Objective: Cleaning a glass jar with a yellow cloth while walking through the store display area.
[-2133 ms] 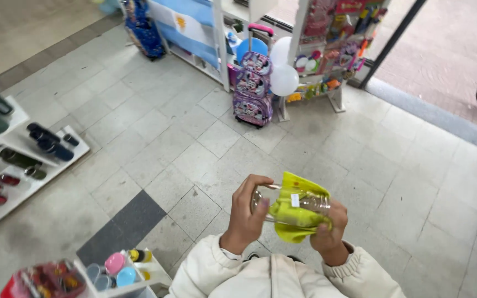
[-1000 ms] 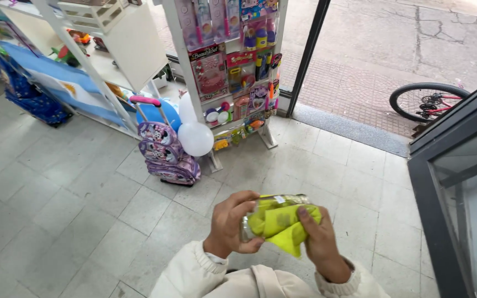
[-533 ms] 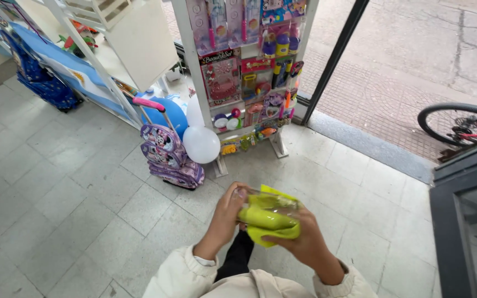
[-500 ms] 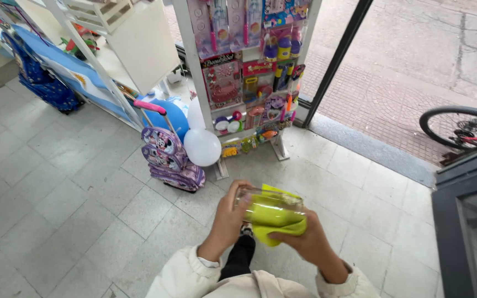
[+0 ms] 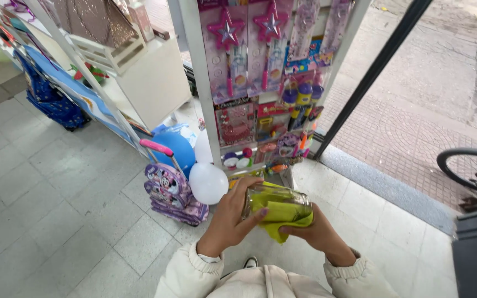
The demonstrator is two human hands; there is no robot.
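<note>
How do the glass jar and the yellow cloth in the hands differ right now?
The glass jar is clear and rigid; the yellow cloth is opaque, soft and crumpled. The jar lies sideways under the left hand, while the cloth bunches against the jar over the right hand. Both are held in front of the person.

A clear, glossy glass jar [image 5: 276,204] wrapped in soft matt yellow-green cloth [image 5: 282,221] above smooth floor tiles [image 5: 56,209].

A white toy rack [image 5: 205,110] beside a purple trolley bag [image 5: 172,190] and white balloon [image 5: 208,183] — outside, a bicycle wheel [image 5: 470,171].
</note>
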